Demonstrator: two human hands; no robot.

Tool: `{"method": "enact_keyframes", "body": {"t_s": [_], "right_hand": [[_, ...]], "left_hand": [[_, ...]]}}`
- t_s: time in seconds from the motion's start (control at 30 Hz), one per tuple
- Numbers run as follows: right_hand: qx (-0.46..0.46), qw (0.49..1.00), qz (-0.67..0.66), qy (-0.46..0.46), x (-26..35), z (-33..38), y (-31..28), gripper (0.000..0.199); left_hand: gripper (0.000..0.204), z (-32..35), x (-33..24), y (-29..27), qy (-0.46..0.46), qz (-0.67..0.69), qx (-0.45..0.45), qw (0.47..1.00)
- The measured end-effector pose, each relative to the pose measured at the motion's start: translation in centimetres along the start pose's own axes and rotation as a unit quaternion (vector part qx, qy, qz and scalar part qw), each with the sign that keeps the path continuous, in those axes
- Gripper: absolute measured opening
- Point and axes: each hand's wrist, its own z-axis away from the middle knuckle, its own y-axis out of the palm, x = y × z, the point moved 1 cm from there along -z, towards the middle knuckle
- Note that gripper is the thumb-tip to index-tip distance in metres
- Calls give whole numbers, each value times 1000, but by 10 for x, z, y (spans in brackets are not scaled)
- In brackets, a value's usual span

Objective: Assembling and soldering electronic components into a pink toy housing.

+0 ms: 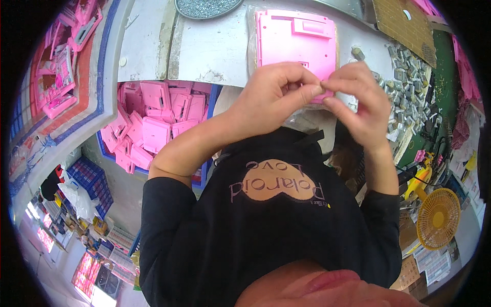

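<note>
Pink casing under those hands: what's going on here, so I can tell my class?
A person's left hand and right hand have their fingertips close together over the near part of the pink casing, which lies flat at a white bench. Whether they pinch anything is unclear. Grey blocks lie to its right; a blue bin at left holds more pink parts.

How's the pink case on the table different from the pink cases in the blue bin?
The pink case on the table lies flat; the pink cases in the blue bin are heaped at different angles. The left hand and right hand are at the table case; neither hand is at the bin cases. They're all pink.
</note>
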Motion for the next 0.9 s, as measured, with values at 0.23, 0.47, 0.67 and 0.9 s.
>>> {"method": "enact_keyframes", "body": {"t_s": [0.23,0.47,0.67,0.9], "right_hand": [[-44,999,1,-25,13,15,7,25],[-32,995,-88,14,10,15,1,19],[9,988,151,-12,-16,4,5,12],[105,974,180,89,-13,-7,5,10]], "left_hand": [[14,7,-2,6,-59,42,44,996],[13,5,-5,8,-40,63,71,995],[23,-5,-4,-14,157,-249,-81,952],[14,-3,2,-20,206,-284,-106,930]]}}
